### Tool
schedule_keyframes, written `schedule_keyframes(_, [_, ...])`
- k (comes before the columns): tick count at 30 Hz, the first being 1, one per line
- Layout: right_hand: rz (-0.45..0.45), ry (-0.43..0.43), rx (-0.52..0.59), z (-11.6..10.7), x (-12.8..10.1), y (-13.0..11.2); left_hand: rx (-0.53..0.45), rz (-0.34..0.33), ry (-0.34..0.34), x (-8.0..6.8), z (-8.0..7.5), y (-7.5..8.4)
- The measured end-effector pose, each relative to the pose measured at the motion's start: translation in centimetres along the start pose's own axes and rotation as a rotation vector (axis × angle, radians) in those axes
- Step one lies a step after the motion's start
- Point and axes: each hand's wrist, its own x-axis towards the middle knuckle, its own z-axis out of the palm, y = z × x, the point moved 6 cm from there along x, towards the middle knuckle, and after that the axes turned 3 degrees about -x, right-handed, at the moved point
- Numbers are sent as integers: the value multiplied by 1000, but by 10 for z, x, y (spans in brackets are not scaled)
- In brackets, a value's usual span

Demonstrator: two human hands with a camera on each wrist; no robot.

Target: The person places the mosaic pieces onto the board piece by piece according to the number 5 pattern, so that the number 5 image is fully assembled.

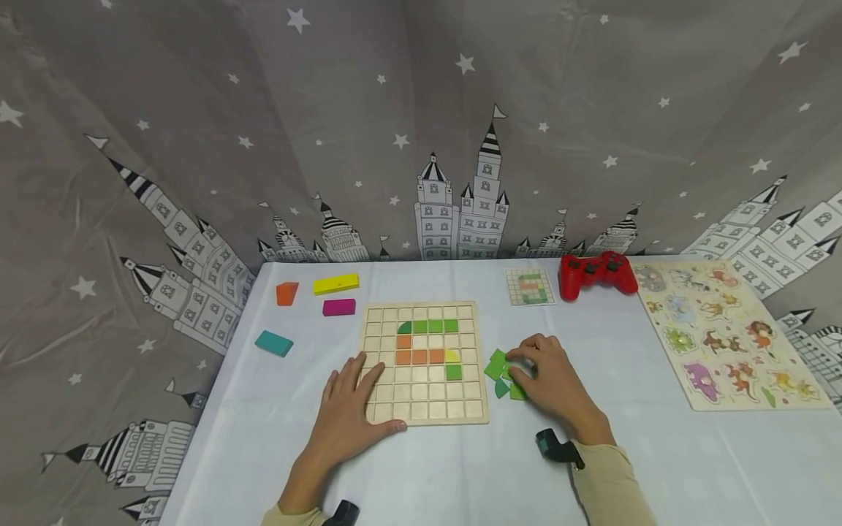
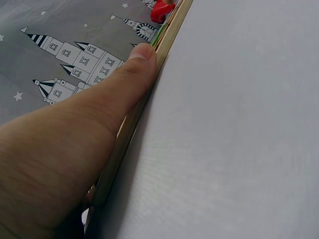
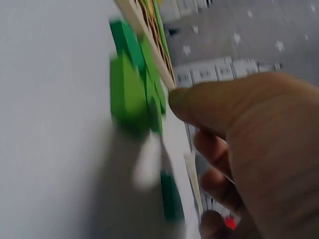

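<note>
A wooden grid board [image 1: 454,405] lies mid-table, holding a few green, orange and yellow tiles [image 1: 427,326] in its upper cells. My left hand [image 1: 358,391] rests flat on the board's near left corner with its fingers straight. In the left wrist view its thumb [image 2: 139,64] lies along the board's edge [image 2: 169,42]. Just right of the board, my right hand [image 1: 536,369] curls over a small pile of green pieces [image 1: 496,365], thumb and fingers pinching one. The right wrist view is blurred and shows the green pieces [image 3: 127,92] in front of the fingers [image 3: 214,107].
A pattern card [image 1: 529,286] and a red game controller [image 1: 597,274] sit behind the board. An animal peg puzzle [image 1: 730,332] lies at the right. Orange [image 1: 286,293], yellow [image 1: 336,283], magenta [image 1: 338,307] and teal [image 1: 273,343] blocks lie at the left. A starred curtain hangs behind.
</note>
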Motion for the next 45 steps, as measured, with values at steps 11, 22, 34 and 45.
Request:
schedule_keyframes(11, [9, -73, 10, 3, -3, 20, 7, -3, -7, 1, 1, -1])
schedule_keyframes(22, [83, -2, -35, -2, -2, 20, 8, 1, -4, 1, 1, -1])
schedule_keyframes(34, [84, 6, -100, -2, 0, 19, 4, 8, 5, 1, 0, -1])
schedule_keyframes(45, [-8, 23, -80, 2, -1, 0, -5, 9, 7, 1, 0, -1])
